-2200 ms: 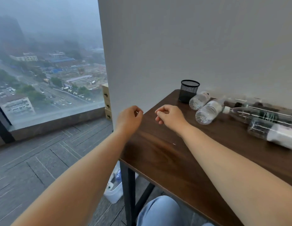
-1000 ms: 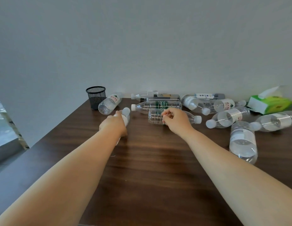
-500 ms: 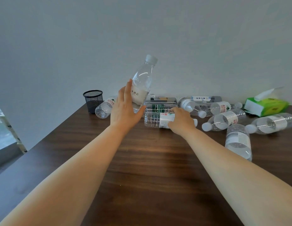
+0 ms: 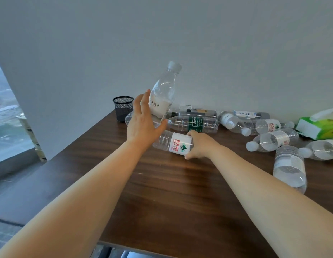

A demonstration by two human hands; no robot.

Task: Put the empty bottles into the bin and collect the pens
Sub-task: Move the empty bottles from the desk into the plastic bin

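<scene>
1. Left hand (image 4: 143,125) – grasping white-label bottle (image 4: 163,95), raised off desk (image 4: 162,192), cap up, tilted right.
2. Right hand (image 4: 200,145) – gripping red-label bottle (image 4: 174,143), lying on desk.
3. Other bottles – approx. nine, on their sides near wall, incl. green-label bottle (image 4: 194,124).
4. Mesh pen cup (image 4: 123,108) – back-left corner, upright.
5. Tissue pack (image 4: 322,125) – far right.

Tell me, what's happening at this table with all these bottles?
A person is clearing empty bottles off a wooden table. The left hand holds a white-labelled bottle up, tilted. The right hand grips a red-labelled bottle lying on the table. More bottles lie behind, beside a mesh pen cup.
</scene>
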